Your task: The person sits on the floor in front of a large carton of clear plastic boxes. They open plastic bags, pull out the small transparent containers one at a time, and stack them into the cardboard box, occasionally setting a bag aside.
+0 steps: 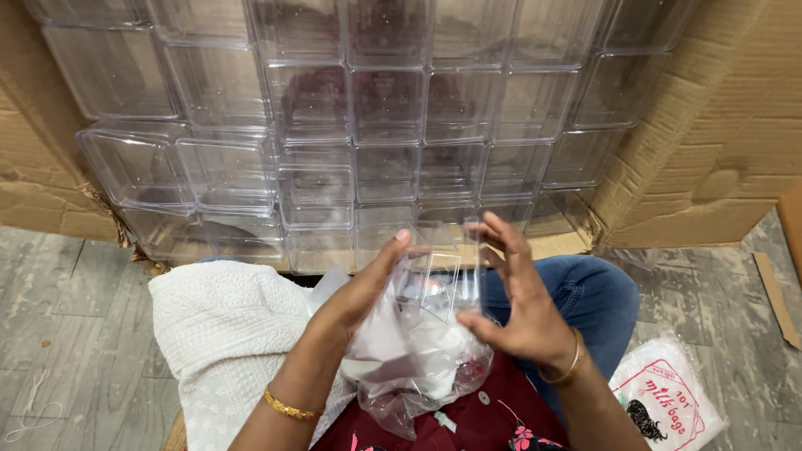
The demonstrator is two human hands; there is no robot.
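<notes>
My left hand reaches into a crumpled clear plastic bag in my lap, its thumb up on a small clear plastic box. My right hand holds the same clear box from the right side, fingers spread along its edge. The box sits half inside the bag's mouth. Something white lies lower in the bag, blurred by the film. Both wrists wear gold bangles.
A big open cardboard carton stands in front of me, packed with several rows of stacked clear plastic boxes. A white cloth lies at my left, a printed white packet on the grey floor at my right.
</notes>
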